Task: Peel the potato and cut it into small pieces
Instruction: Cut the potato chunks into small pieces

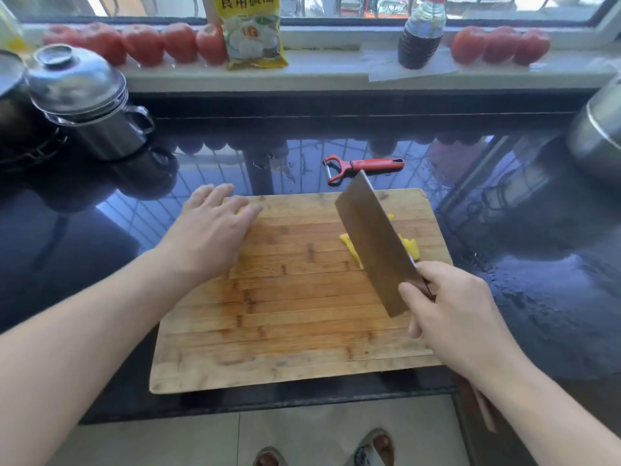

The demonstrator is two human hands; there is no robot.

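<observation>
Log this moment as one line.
right hand grips cleaver | left hand covers potato piece | cut pieces on board

potato pieces (411,247) on cutting board (289,317), right part | peeler (363,167) behind board | pot (90,105) far left

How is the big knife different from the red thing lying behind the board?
The cleaver has a wide, flat metal blade; the red peeler has a thin little blade set in a forked head. The cleaver is much bigger than the peeler. The right hand holds the cleaver tilted over the cutting board, while the peeler lies untouched on the dark counter. Both are cutting tools with handles.
</observation>
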